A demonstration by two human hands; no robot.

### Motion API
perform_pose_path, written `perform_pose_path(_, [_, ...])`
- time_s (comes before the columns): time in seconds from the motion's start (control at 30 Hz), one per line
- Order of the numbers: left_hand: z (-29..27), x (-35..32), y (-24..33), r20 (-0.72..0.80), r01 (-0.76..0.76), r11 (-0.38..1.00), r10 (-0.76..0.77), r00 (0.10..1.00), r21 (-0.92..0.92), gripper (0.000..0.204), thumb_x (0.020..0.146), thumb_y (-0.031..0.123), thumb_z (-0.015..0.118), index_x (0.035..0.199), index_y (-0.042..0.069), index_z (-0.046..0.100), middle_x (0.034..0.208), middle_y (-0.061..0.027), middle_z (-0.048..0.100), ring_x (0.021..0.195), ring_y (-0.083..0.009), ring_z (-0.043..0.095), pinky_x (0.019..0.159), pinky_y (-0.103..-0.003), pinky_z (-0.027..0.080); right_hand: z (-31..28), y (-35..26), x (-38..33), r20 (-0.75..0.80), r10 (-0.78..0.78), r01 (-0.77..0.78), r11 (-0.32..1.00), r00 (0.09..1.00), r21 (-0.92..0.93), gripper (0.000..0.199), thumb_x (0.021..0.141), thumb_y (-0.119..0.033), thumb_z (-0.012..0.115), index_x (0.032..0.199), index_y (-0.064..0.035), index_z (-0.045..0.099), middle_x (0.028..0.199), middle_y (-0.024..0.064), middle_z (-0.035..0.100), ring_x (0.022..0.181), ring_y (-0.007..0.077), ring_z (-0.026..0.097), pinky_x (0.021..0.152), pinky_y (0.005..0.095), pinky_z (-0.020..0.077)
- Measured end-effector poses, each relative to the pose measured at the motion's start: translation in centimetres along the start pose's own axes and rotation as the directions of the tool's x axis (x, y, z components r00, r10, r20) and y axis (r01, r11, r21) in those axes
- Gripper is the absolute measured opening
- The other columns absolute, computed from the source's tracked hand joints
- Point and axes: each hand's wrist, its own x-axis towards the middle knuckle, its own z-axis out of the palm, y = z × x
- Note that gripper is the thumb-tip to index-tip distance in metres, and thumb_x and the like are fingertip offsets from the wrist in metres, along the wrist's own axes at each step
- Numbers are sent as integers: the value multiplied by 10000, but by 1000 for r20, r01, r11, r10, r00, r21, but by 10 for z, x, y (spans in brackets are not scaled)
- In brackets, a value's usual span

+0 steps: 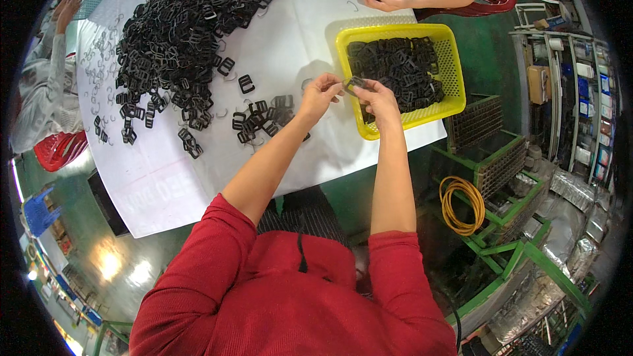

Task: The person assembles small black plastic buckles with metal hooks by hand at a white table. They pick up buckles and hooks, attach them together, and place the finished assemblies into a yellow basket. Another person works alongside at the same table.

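Note:
Beside the near left corner of the yellow basket (366,133), my two hands meet over the white-covered table. My right hand (379,101) is closed on a black buckle (354,83), held between thumb and fingertips. Close against the buckle, the fingers of my left hand (319,96) are pinched together; what they grip is too small to make out. Many black buckles (402,72) fill the basket. A small cluster of buckles (254,120) lies left of my left wrist, and a single buckle (246,84) rests farther off.
A large heap of black buckles (171,39) covers the table's far left, with thin curved wire pieces scattered around it. Across the table, another person's hand (388,0) holds dark pieces. A second person (49,102) sits at left. Green metal frames with a coiled yellow hose (461,206) stand right.

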Motion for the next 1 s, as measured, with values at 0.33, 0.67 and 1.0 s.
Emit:
perform_pose_path(0.33, [-13,-6,23,-107,-70,997,68,992,-15,117,862,112,580,958,47,561,878,-18,616,773,-93,555,661,-236,445,-2,-5,0,-23,-223,216,962,975,-168,374,673,-119,755,989,13,606,795,60,631,689,122,573,633,246,451])
perform_pose_path(0.67, [-123,-61,38,-218,-21,366,600,770,931,313,723,162,685,998,47,589,993,-117,571,990,-274,503,855,-373,410,59,24,-36,87,-733,499,366,675,-785,219,718,-120,636,929,-95,580,960,86,572,887,302,549,745,405,439])
perform_pose_path(1.0, [-139,-61,45,-231,-46,731,274,933,681,243,766,151,676,955,25,590,844,-70,627,794,-172,586,705,-302,471,109,93,-32,206,-155,255,672,966,-695,272,700,-126,680,944,-75,572,854,126,593,814,311,599,693,417,472])
